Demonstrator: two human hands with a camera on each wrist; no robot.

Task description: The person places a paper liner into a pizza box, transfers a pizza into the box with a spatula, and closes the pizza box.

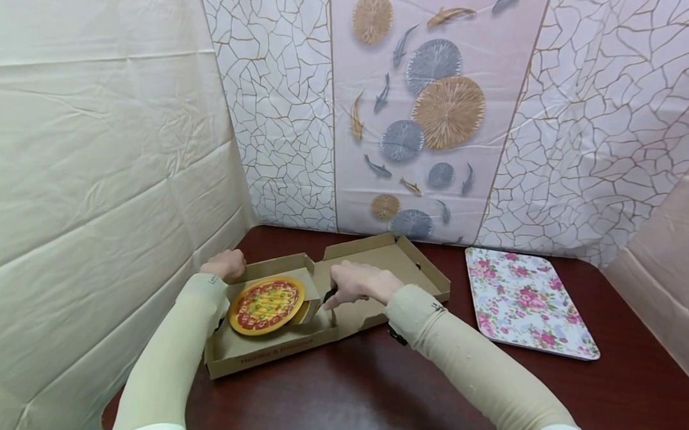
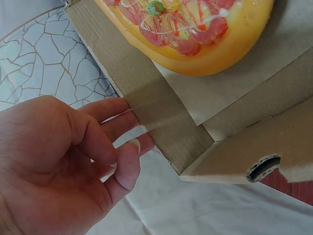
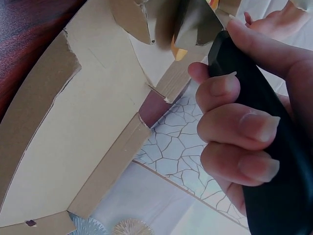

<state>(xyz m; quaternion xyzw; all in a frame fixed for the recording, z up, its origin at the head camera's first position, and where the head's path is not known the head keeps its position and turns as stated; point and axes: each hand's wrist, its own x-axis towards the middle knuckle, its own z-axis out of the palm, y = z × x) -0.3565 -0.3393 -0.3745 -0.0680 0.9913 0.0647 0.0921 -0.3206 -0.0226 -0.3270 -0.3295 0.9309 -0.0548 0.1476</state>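
Evidently, the right hand's [image 1: 356, 283] fingers grasp a black-handled metal server [image 3: 286, 152], its blade apparently under the rim of a round red-and-yellow pizza [image 1: 270, 305]; the left hand's [image 1: 225, 264] relaxed fingers touch a brown cardboard box [image 1: 281, 351]. Opening looks done; the pizza lies inside, not yet lifted.

I see room for a hand over the counter [image 1: 352, 400], between the left sleeve [image 1: 166, 351] and the right sleeve [image 1: 472, 363], up to the box [image 1: 270, 354]; the right sleeve bars the flowered board [image 1: 530, 303].
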